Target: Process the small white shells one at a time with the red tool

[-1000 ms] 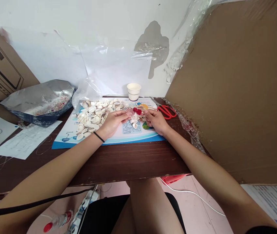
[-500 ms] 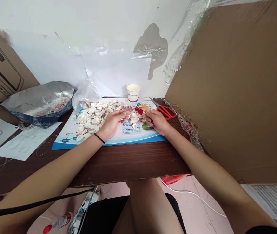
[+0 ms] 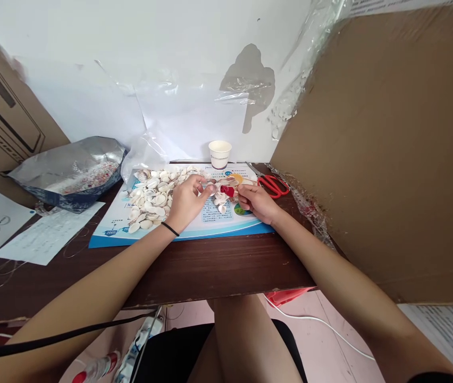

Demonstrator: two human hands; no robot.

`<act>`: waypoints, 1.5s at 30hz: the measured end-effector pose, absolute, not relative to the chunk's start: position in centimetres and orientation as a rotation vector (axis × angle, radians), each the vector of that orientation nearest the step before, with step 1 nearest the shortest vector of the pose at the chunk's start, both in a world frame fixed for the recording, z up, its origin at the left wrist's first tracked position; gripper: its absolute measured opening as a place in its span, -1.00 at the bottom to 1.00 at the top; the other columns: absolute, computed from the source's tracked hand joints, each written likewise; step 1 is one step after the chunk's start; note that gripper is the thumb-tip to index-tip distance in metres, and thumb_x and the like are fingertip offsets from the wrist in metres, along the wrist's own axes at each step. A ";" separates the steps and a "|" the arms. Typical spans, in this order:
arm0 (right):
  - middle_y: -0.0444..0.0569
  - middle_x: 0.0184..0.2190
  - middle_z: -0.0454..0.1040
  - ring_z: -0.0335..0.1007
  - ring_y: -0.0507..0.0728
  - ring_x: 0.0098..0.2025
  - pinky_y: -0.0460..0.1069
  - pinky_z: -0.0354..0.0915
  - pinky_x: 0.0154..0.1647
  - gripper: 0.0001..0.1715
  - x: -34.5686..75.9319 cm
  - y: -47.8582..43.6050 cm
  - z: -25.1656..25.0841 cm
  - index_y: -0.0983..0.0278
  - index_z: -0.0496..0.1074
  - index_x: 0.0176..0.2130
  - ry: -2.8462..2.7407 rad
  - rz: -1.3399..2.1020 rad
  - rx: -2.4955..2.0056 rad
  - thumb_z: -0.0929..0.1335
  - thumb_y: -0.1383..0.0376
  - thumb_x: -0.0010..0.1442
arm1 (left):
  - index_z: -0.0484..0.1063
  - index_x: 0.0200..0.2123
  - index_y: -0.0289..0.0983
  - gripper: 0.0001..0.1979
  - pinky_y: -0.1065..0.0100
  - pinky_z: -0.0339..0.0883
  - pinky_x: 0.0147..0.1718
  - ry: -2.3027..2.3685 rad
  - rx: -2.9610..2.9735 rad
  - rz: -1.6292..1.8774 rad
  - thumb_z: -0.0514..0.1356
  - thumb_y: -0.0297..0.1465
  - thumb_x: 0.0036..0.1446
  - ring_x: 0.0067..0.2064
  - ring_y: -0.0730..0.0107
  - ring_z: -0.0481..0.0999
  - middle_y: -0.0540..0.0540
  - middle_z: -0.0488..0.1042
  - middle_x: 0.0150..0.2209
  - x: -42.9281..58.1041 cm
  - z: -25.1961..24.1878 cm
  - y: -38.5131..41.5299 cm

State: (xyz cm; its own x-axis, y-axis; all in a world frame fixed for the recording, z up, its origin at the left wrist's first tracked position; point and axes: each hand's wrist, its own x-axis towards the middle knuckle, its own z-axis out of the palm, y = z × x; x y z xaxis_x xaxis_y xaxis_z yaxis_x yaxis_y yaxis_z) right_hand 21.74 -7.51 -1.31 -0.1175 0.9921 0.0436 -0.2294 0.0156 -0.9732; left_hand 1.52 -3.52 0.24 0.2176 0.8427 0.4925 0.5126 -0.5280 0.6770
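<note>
My left hand [image 3: 189,201], with a black band at its wrist, is curled with thumb and fingers close together. At its fingertips a pinkish shell [image 3: 212,186] shows only in part, mostly hidden and turned edge-on. Opposite it, my right hand [image 3: 259,202] pinches a small dark red piece [image 3: 227,190], whose exact kind I cannot make out. Below the fingertips lies a small group of pale shells [image 3: 221,205]. Many white and cream seashells [image 3: 152,197] are spread left of my left hand on a printed blue-and-white sheet [image 3: 210,229].
A paper cup [image 3: 220,154] stands by the wall. Red-handled scissors [image 3: 274,186] lie right of my right hand, beside a tall cardboard panel [image 3: 389,159]. On the left are an open bag of small beads or bits [image 3: 70,197], a clear plastic bag [image 3: 144,154] and a paper [image 3: 47,234].
My left hand has turned and its fingers are drawn up, so the fan-shaped pink shell is now mostly hidden. The red piece has turned a little. The view has shifted slightly.
</note>
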 end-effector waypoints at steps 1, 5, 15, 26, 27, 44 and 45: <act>-0.28 -0.65 0.11 -0.01 -0.11 -0.63 -0.12 -0.10 -0.60 -0.37 21.7 -7.5 -1.4 0.27 0.26 -0.53 -1.176 1.341 -0.967 0.51 -0.15 -0.10 | 0.46 -0.36 -0.27 -0.76 0.38 0.25 -0.42 1.223 2.150 1.236 0.21 -0.19 0.13 -0.45 0.43 0.40 -0.02 0.47 -0.48 1.6 0.4 -3.8; -0.26 -0.64 0.16 0.02 -0.10 -0.62 -0.10 -0.08 -0.59 -0.36 21.5 -7.6 -1.6 0.28 0.30 -0.53 -1.312 1.229 -1.015 0.47 -0.20 -0.05 | 0.38 -0.46 -0.26 -0.71 0.42 0.22 -0.46 1.004 2.217 1.106 0.15 -0.18 0.19 -0.48 0.47 0.36 0.01 0.43 -0.53 1.9 0.7 -4.8; -0.23 -0.62 0.21 0.02 -0.10 -0.61 -0.10 -0.05 -0.59 -0.38 21.5 -7.6 -1.5 0.30 0.36 -0.49 -1.329 1.241 -1.007 0.46 -0.20 -0.04 | 0.39 -0.43 -0.26 -0.70 0.41 0.23 -0.50 0.886 2.134 1.031 0.09 -0.20 0.24 -0.52 0.48 0.35 -0.01 0.45 -0.53 1.7 -0.2 -4.6; -0.23 -0.62 0.21 0.04 -0.10 -0.62 -0.10 -0.03 -0.59 -0.38 21.7 -7.5 -1.7 0.29 0.33 -0.50 -1.364 1.208 -1.021 0.44 -0.20 -0.01 | 0.42 -0.44 -0.26 -0.75 0.41 0.29 -0.50 0.903 2.033 1.030 0.15 -0.22 0.18 -0.51 0.47 0.43 -0.05 0.54 -0.47 1.8 0.1 -5.0; -0.23 -0.61 0.21 0.04 -0.10 -0.62 -0.10 -0.03 -0.59 -0.38 21.6 -7.5 -1.7 0.29 0.33 -0.49 -1.369 1.201 -1.026 0.44 -0.20 -0.01 | 0.43 -0.43 -0.26 -0.75 0.41 0.28 -0.51 0.926 2.028 1.047 0.18 -0.21 0.16 -0.51 0.46 0.43 -0.04 0.53 -0.49 1.8 0.0 -5.0; -0.26 -0.65 0.17 0.05 -0.08 -0.63 -0.10 0.05 -0.60 -0.39 21.4 -7.7 -1.4 0.27 0.34 -0.49 -1.355 1.222 -1.001 0.45 -0.21 -0.02 | 0.37 -0.39 -0.24 -0.83 0.38 0.32 -0.51 0.882 1.897 1.058 0.14 -0.27 0.18 -0.52 0.44 0.44 -0.03 0.50 -0.51 2.1 0.0 -5.5; -0.26 -0.65 0.16 0.05 -0.08 -0.63 -0.10 0.05 -0.60 -0.39 21.4 -7.7 -1.4 0.27 0.32 -0.51 -1.357 1.225 -0.996 0.45 -0.20 -0.01 | 0.36 -0.39 -0.24 -0.84 0.38 0.33 -0.50 0.872 1.889 1.064 0.14 -0.29 0.18 -0.51 0.44 0.45 -0.03 0.51 -0.50 2.2 -0.1 -5.4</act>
